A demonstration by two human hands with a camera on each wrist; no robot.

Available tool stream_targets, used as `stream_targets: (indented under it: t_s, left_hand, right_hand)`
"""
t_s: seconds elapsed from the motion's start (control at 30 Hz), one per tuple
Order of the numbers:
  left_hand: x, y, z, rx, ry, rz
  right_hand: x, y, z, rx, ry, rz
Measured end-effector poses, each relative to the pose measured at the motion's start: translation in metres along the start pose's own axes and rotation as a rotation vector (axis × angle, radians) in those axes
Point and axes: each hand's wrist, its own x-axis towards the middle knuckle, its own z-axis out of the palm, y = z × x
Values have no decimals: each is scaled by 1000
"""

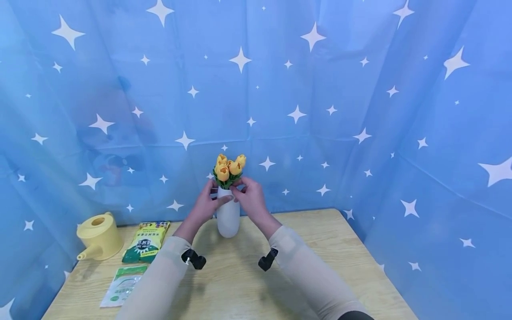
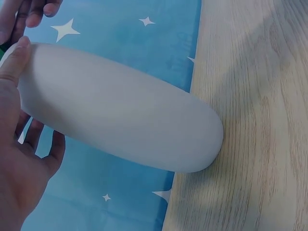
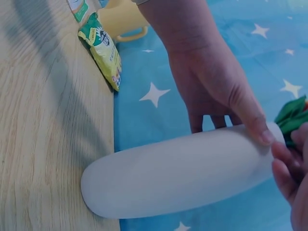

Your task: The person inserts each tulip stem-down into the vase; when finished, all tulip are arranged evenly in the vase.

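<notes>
A white vase (image 1: pixel 228 218) stands on the table near its back edge, with a bunch of yellow artificial tulips (image 1: pixel 223 173) in its mouth. My left hand (image 1: pixel 206 204) grips the vase's upper part; in the left wrist view its thumb lies along the near side of the vase (image 2: pixel 115 106) and the fingers go round behind. At the rim, my right hand (image 1: pixel 253 198) pinches the green leaves below the blooms. Only curled fingers of the right hand (image 3: pixel 296 163) show in the right wrist view, beside the leaves (image 3: pixel 291 115).
A yellow watering can (image 1: pixel 102 238) stands at the table's left. Beside it lie a green and yellow bag (image 1: pixel 146 242) and a white and green packet (image 1: pixel 124 285). A blue curtain with white stars (image 1: pixel 256 98) hangs behind the wooden table (image 1: pixel 320 240).
</notes>
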Motion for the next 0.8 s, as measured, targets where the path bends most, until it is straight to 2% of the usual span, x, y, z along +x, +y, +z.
stream_targets:
  t_s: [0.33, 0.47, 0.67, 0.8]
  left_hand:
    - [-4, 1, 2, 22, 15, 5]
    - [-6, 2, -2, 58, 9, 37]
    - [-18, 3, -21, 141, -16, 82]
    - [-30, 0, -42, 267, -50, 107]
  right_hand:
    - [-6, 4, -7, 47, 20, -49]
    - [-7, 5, -14, 45, 11, -66]
    - [-12, 14, -35, -26, -30, -93]
    - [-21, 26, -57, -120, -73, -85]
